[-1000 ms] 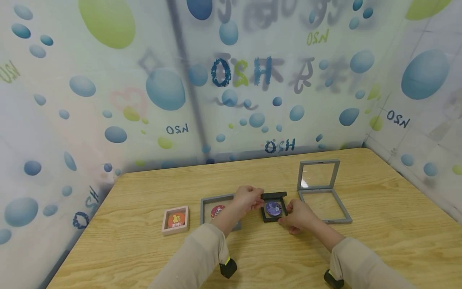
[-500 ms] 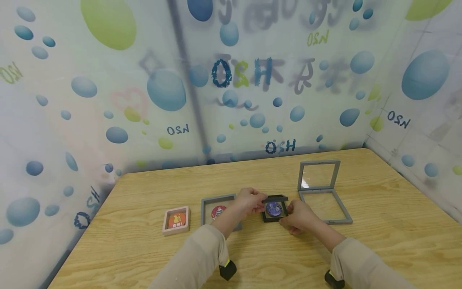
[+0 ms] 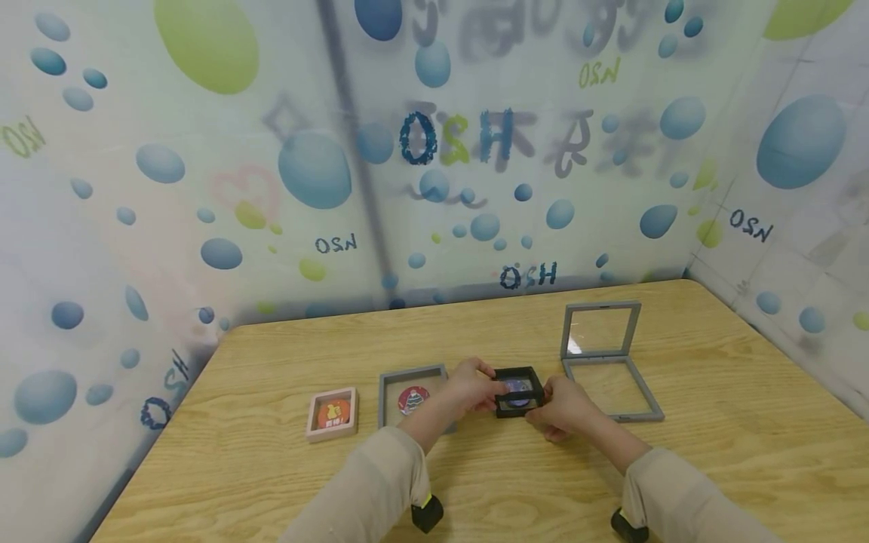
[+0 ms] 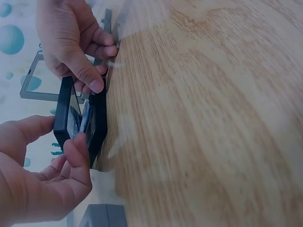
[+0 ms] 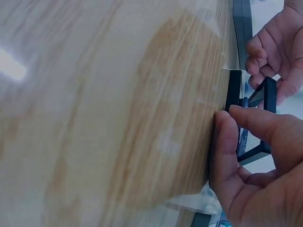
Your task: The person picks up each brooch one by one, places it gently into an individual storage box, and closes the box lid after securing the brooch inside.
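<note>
Small black frame [image 3: 514, 412], one: on the table [image 3: 516, 483], between your two hands. Its lid [image 4: 60, 111] stands tilted, part-way raised above the base. Purple badge [image 3: 520, 402], one: inside that frame, partly covered by the lid.

Your left hand [image 3: 475, 388], one: fingers bent, thumb and fingertips pinching the lid's edge with only the lid's thickness between them. Your right hand [image 3: 565, 407], one: thumb and forefinger drawn close together, gripping the right side of the black frame at its base.

Grey frame [image 3: 410, 372], one: flat on the table to your left, partly behind your left forearm; red badge [image 3: 413, 400] within. Pink frame [image 3: 331, 434], one: farther left, holding an orange badge [image 3: 333, 412]. Large grey frame [image 3: 643, 388], one: just beyond your right hand, base flat, clear-windowed lid upright at its far edge.

Beige sleeves [image 3: 370, 483], two: a black device [image 3: 427, 513] at each cuff. Printed backdrop [image 3: 475, 204], one: spotted blue and green, behind the table.
</note>
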A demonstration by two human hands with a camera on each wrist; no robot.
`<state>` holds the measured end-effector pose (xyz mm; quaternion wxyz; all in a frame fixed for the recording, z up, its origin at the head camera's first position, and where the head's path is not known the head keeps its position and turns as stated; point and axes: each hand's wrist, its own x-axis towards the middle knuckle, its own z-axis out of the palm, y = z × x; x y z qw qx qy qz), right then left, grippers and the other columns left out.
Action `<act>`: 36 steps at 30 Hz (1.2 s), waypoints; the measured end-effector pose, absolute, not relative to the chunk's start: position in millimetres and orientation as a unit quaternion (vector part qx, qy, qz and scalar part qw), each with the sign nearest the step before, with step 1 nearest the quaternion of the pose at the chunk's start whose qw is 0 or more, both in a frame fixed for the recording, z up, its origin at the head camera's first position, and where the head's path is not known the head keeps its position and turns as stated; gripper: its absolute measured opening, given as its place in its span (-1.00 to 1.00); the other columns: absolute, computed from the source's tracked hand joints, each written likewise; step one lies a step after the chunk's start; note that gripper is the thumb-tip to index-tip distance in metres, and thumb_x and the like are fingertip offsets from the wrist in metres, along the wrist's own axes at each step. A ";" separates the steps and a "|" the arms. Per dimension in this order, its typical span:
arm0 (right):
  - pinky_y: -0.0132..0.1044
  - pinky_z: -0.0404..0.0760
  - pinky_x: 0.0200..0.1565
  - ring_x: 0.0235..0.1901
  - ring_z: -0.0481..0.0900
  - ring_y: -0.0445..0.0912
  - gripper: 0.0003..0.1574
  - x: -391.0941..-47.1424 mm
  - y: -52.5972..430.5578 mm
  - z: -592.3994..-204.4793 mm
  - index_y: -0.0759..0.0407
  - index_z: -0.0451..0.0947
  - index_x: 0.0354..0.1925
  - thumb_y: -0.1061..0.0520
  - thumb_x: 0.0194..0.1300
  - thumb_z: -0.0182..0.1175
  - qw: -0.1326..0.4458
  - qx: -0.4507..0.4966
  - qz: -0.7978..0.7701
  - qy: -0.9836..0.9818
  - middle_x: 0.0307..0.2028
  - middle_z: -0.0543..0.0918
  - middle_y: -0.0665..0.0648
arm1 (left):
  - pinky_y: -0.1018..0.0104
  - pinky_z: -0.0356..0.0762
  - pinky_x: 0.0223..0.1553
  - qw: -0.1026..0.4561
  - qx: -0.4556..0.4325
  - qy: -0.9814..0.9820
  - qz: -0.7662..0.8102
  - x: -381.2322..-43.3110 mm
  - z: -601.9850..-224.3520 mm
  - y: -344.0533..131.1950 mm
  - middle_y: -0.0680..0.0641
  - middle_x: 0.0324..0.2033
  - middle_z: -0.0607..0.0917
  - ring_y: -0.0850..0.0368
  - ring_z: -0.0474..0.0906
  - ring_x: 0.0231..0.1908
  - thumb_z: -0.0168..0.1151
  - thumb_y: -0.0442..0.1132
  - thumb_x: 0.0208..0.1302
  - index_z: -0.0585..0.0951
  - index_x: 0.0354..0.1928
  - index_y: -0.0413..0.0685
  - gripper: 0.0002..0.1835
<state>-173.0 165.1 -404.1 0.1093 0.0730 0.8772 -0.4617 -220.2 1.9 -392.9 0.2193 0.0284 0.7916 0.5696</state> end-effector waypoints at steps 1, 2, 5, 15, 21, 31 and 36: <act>-0.31 0.54 -0.65 -0.75 0.49 -0.12 -0.58 -172.9 165.3 -404.2 0.36 0.27 -0.35 0.32 -0.09 0.33 0.109 0.072 -0.461 0.877 -0.56 0.46 0.23 | 0.47 0.42 -0.69 0.218 0.029 0.798 0.561 -219.6 -392.5 2.2 -0.10 -0.55 0.53 0.20 0.42 -0.71 0.27 -0.37 0.06 0.39 -0.15 -0.22 -0.67; -0.31 0.55 -0.65 -0.75 0.49 -0.11 -0.58 -172.6 165.3 -404.0 0.36 0.27 -0.35 0.32 -0.09 0.33 0.108 0.072 -0.462 0.877 -0.56 0.47 0.23 | 0.46 0.42 -0.68 0.217 0.031 0.805 0.551 -218.9 -392.1 2.5 -0.11 -0.53 0.55 0.20 0.42 -0.70 0.28 -0.37 0.05 0.39 -0.15 -0.21 -0.66; -0.31 0.55 -0.65 -0.75 0.49 -0.12 -0.58 -172.5 165.2 -403.5 0.36 0.27 -0.35 0.32 -0.09 0.33 0.108 0.072 -0.463 0.877 -0.56 0.47 0.23 | 0.45 0.44 -0.66 0.212 0.040 0.823 0.525 -216.9 -391.0 3.1 -0.11 -0.50 0.55 0.19 0.43 -0.69 0.30 -0.36 0.03 0.39 -0.15 -0.19 -0.65; -0.31 0.54 -0.65 -0.76 0.49 -0.11 -0.56 -173.6 165.2 -403.2 0.37 0.27 -0.32 0.33 -0.08 0.33 0.117 0.076 -0.461 0.876 -0.57 0.46 0.24 | 0.45 0.41 -0.71 0.185 0.066 0.859 0.472 -214.0 -390.6 5.1 -0.10 -0.55 0.50 0.20 0.40 -0.73 0.35 -0.35 -0.03 0.38 -0.21 -0.18 -0.62; -0.30 0.55 -0.64 -0.75 0.51 -0.10 -0.54 -176.3 169.4 -405.9 0.38 0.26 -0.32 0.31 -0.08 0.35 0.128 0.059 -0.470 0.871 -0.57 0.46 0.24 | 0.41 0.42 -0.60 0.155 0.093 0.890 0.419 -214.7 -394.1 7.4 -0.09 -0.46 0.49 0.15 0.43 -0.59 0.42 -0.25 -0.10 0.37 -0.23 -0.17 -0.56; -0.31 0.54 -0.65 -0.78 0.47 -0.12 -0.55 -173.6 166.4 -402.6 0.36 0.28 -0.32 0.31 -0.10 0.35 0.120 0.077 -0.463 0.875 -0.55 0.47 0.25 | 0.31 0.38 -0.37 0.114 0.134 0.918 0.355 -213.3 -393.6 7.3 -0.08 -0.37 0.54 0.11 0.41 -0.39 0.46 -0.11 -0.15 0.38 -0.08 -0.19 -0.39; -0.33 0.54 -0.66 -0.79 0.47 -0.14 -0.58 -174.1 165.9 -403.9 0.36 0.28 -0.34 0.33 -0.09 0.34 0.115 0.077 -0.462 0.876 -0.55 0.47 0.24 | 0.30 0.39 -0.35 0.112 0.136 0.921 0.348 -212.1 -392.7 8.1 -0.09 -0.35 0.55 0.11 0.42 -0.38 0.46 -0.11 -0.14 0.38 -0.05 -0.17 -0.38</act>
